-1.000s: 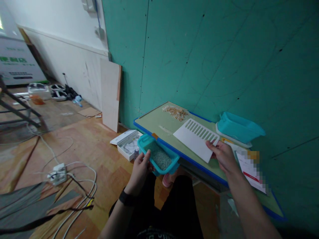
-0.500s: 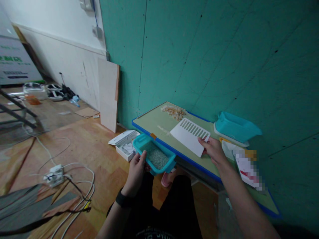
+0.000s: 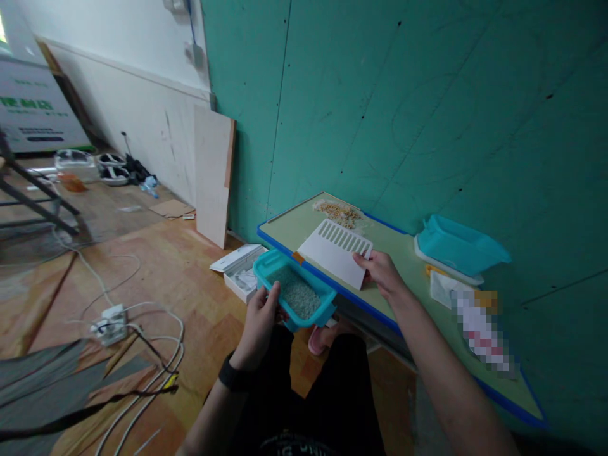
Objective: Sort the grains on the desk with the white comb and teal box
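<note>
My left hand [image 3: 262, 316] grips the near-left rim of a turquoise plastic tub [image 3: 327, 311], held just below the table's front edge. Pale grey-green granules [image 3: 300, 296] cover the tub's bottom. In my right hand [image 3: 380, 269] is a flat white slotted scraper [image 3: 332, 255], pinched at its right end with the thumb on top. The scraper lies low over the table, and its plain edge reaches the blue front trim above the tub. Behind it, a heap of yellowish grains and pale powder [image 3: 339, 214] rests on the table top [image 3: 285, 221].
A turquoise bin [image 3: 463, 244] stands on a white lid at the table's right, near a blurred packet [image 3: 482, 332]. An open white box [image 3: 242, 282] sits on the floor. Cables and a power strip [image 3: 111, 324] lie at left. A board [image 3: 211, 174] leans against the wall.
My right hand has drawn the scraper left and toward the table's front edge, nearer the tub. The left hand still holds the tub in about the same place. The view has shifted slightly.
</note>
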### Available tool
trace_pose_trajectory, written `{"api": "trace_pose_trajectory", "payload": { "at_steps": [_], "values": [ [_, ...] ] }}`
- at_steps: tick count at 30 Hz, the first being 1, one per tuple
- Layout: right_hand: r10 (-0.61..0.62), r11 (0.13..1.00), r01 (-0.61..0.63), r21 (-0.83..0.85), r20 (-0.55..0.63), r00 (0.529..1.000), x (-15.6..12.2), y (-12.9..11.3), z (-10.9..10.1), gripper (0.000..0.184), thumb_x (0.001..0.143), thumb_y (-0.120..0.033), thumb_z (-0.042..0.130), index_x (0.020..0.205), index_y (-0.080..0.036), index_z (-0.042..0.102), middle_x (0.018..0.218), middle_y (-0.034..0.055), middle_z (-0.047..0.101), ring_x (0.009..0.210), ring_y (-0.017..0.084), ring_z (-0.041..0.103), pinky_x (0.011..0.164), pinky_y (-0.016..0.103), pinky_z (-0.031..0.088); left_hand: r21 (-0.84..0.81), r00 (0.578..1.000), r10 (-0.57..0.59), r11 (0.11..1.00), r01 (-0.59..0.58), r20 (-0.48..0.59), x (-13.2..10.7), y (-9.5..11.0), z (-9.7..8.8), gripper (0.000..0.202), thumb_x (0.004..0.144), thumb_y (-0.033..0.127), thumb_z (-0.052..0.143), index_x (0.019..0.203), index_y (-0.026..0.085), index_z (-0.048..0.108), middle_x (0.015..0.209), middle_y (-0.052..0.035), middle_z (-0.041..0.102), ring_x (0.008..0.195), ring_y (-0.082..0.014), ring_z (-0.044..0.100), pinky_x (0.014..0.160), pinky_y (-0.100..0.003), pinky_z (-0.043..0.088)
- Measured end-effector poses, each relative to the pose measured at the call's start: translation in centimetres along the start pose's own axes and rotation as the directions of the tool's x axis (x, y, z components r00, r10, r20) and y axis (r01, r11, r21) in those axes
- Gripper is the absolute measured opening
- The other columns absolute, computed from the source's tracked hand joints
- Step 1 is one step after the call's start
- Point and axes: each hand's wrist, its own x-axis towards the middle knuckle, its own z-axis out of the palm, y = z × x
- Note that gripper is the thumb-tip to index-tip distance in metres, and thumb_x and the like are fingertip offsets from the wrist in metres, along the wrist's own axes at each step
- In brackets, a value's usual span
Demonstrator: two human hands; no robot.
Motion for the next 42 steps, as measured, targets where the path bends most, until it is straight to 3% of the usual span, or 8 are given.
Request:
{"api": "trace_pose_trajectory", "payload": {
  "at_steps": [10, 13, 19, 23, 37, 42],
  "values": [
    [-0.076, 0.992, 0.072, 0.102, 0.034, 0.997, -2.0, -0.8, 0.7, 0.060, 0.044, -0.061, 0.092, 0.078, -0.017, 0.071, 0.073, 0.0064, 0.075, 0.063, 0.023, 0.068, 0.055, 0.032, 0.053, -0.013, 1.000, -0.017, 1.000, 0.017, -0.020, -0.2, 0.5, 0.3, 0.056, 0.070, 0.072, 0.078, 0.077, 0.021, 0.055, 0.045, 0.0061, 0.057, 0.038, -0.0121, 0.057, 0.040, -0.020, 0.043],
    [-0.094, 0.993, 0.096, 0.068, -0.039, 0.995, -2.6, -0.7, -1.3, 0.061, 0.046, -0.064, 0.091, 0.080, -0.018, 0.071, 0.073, 0.0072, 0.075, 0.063, 0.025, 0.069, 0.054, 0.034, 0.054, -0.022, 1.000, -0.020, 1.000, 0.019, -0.010, -0.2, 0.6, 0.3, 0.056, 0.071, 0.071, 0.078, 0.077, 0.022, 0.054, 0.046, 0.0061, 0.058, 0.038, -0.0120, 0.058, 0.040, -0.020, 0.043],
    [-0.156, 0.987, 0.142, -0.074, -0.225, 0.962, -3.3, 1.4, -7.9, 0.056, 0.053, -0.066, 0.088, 0.080, -0.019, 0.071, 0.075, 0.0089, 0.077, 0.064, 0.026, 0.069, 0.052, 0.035, 0.054, -0.045, 1.000, -0.026, 0.999, 0.026, -0.001, -0.4, 0.9, 0.6, 0.058, 0.068, 0.073, 0.079, 0.077, 0.022, 0.054, 0.044, 0.0069, 0.056, 0.036, -0.0119, 0.057, 0.039, -0.020, 0.042],
    [-0.176, 0.981, 0.146, -0.129, -0.265, 0.948, -2.8, 2.6, -9.5, 0.056, 0.053, -0.066, 0.087, 0.080, -0.020, 0.071, 0.075, 0.0099, 0.077, 0.066, 0.029, 0.070, 0.054, 0.037, 0.055, -0.044, 0.999, -0.039, 0.998, 0.039, -0.005, -0.4, 1.1, 0.9, 0.060, 0.066, 0.074, 0.080, 0.075, 0.021, 0.053, 0.044, 0.0064, 0.056, 0.037, -0.0122, 0.057, 0.039, -0.019, 0.042],
    [-0.212, 0.972, 0.194, -0.133, -0.136, 0.968, 1.4, 1.1, -2.8, 0.057, 0.052, -0.067, 0.084, 0.078, -0.018, 0.069, 0.072, 0.0066, 0.074, 0.066, 0.026, 0.069, 0.054, 0.035, 0.055, -0.068, 0.999, -0.049, 0.996, 0.050, 0.013, -0.1, 0.5, 0.6, 0.059, 0.067, 0.073, 0.080, 0.078, 0.021, 0.054, 0.044, 0.0056, 0.057, 0.036, -0.0126, 0.057, 0.038, -0.020, 0.046],
    [-0.149, 0.985, 0.140, -0.099, -0.091, 0.985, 3.0, 0.1, -0.5, 0.052, 0.051, -0.062, 0.085, 0.075, -0.019, 0.066, 0.068, 0.0037, 0.071, 0.063, 0.024, 0.068, 0.053, 0.034, 0.054, -0.082, 0.998, -0.048, 0.995, 0.051, 0.028, -0.2, 0.8, 0.7, 0.058, 0.067, 0.071, 0.081, 0.077, 0.021, 0.055, 0.044, 0.0046, 0.058, 0.037, -0.0131, 0.058, 0.039, -0.021, 0.046]
  ]
}}
